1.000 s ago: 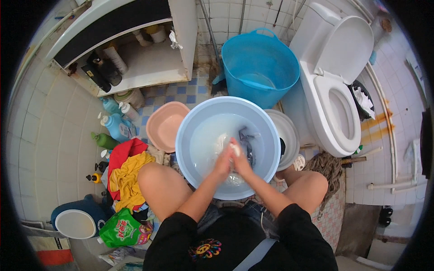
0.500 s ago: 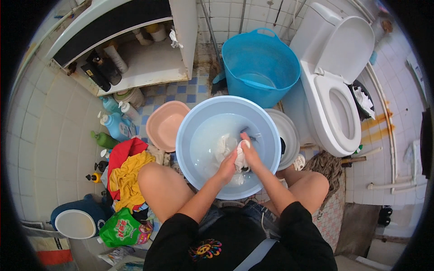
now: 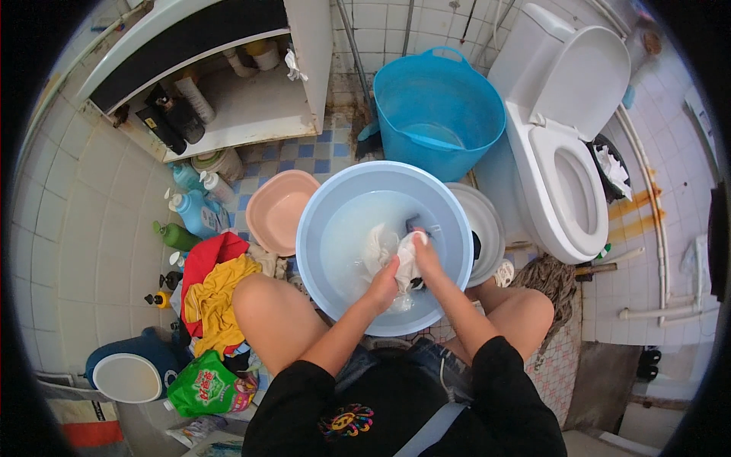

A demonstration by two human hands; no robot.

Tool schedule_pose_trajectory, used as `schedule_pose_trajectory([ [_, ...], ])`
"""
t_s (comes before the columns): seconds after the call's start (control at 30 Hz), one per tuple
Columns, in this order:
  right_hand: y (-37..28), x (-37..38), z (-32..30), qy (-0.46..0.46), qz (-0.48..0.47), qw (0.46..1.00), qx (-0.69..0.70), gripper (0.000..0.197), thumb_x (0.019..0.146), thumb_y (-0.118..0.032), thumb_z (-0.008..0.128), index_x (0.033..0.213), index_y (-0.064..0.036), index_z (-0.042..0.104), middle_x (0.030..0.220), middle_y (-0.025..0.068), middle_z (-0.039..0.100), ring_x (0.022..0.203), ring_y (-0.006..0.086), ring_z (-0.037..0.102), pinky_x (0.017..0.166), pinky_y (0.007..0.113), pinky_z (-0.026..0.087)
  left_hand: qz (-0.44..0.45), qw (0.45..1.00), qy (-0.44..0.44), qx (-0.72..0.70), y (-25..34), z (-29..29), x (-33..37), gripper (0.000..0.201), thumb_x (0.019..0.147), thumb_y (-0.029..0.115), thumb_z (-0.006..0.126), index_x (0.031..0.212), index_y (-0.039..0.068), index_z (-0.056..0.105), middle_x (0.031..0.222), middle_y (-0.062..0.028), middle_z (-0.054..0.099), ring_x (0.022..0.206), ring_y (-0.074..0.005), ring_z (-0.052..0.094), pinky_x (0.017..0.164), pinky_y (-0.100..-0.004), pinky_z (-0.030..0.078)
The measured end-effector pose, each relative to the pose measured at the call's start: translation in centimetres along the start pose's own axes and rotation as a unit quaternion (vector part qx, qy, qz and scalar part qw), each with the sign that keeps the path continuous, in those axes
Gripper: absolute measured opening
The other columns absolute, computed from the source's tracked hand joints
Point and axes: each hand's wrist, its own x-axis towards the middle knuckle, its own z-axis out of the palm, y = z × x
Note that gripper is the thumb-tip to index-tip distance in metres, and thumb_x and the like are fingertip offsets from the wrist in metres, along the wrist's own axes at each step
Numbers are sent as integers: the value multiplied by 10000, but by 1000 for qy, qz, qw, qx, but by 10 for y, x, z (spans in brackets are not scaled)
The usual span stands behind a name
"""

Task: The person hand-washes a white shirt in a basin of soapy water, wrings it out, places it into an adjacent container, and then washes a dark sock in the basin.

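A large light-blue basin [image 3: 316,293] of cloudy water stands between my knees. Inside it, a wet white cloth [image 3: 408,263] is stretched between my hands, part of it trailing in the water. My left hand [image 3: 384,282] grips its near left side. Higher up and to the right, my right hand [image 3: 426,255] is closed on the other side of the cloth. A small dark item [image 3: 413,222] shows in the water just past my right hand; its kind is unclear.
Left of the basin sit a pink basin [image 3: 278,199], a yellow garment [image 3: 221,293], a red garment [image 3: 205,263], several bottles and a green bag [image 3: 199,385]. Beyond stands a blue tub [image 3: 438,107]. To the right are a white basin [image 3: 487,259] and a toilet [image 3: 567,183].
My hands have drawn slightly apart, and more of the white cloth shows spread between them. My right hand has turned and shifted a little to the right.
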Motion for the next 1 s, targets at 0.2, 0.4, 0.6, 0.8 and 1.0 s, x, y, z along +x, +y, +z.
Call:
schedule_pose_trajectory([
  [0.2,-30,-45,50,-26,-161,975,-151,507,911,-279,367,1304,26,268,1323,166,334,1241,239,299,1032,310,201,57,990,62,-118,29,-33,17,489,930,396,274,1215,21,410,1201,-99,484,1125,-208,443,979,-347,309],
  [0.4,1,-8,17,14,-29,993,116,495,917,-329,372,1313,-42,301,1229,109,434,1099,206,450,934,302,347,-6,1000,2,-20,16,8,-5,469,933,372,286,1265,51,371,1237,-85,453,1150,-194,419,975,-321,310],
  [0.6,-39,-28,27,-17,-66,987,144,494,909,-302,398,1298,-10,313,1249,126,420,1150,212,406,980,313,292,12,988,15,-153,51,9,-6,490,938,357,263,1354,102,220,1329,-86,346,1191,-235,372,1004,-365,268],
  [0.8,-26,-33,37,-17,-118,993,-14,449,911,-274,385,1268,-3,373,1266,110,420,1172,213,386,995,298,265,32,997,2,67,0,-8,-4,511,934,390,266,1325,62,284,1302,-77,378,1170,-204,389,991,-324,288],
  [1.0,-44,-23,25,-16,-26,991,132,452,901,-298,414,1232,9,397,1176,109,480,1100,197,440,954,309,317,21,997,18,-70,10,-17,6,516,928,400,281,1276,25,346,1255,-102,434,1159,-223,406,982,-345,304],
])
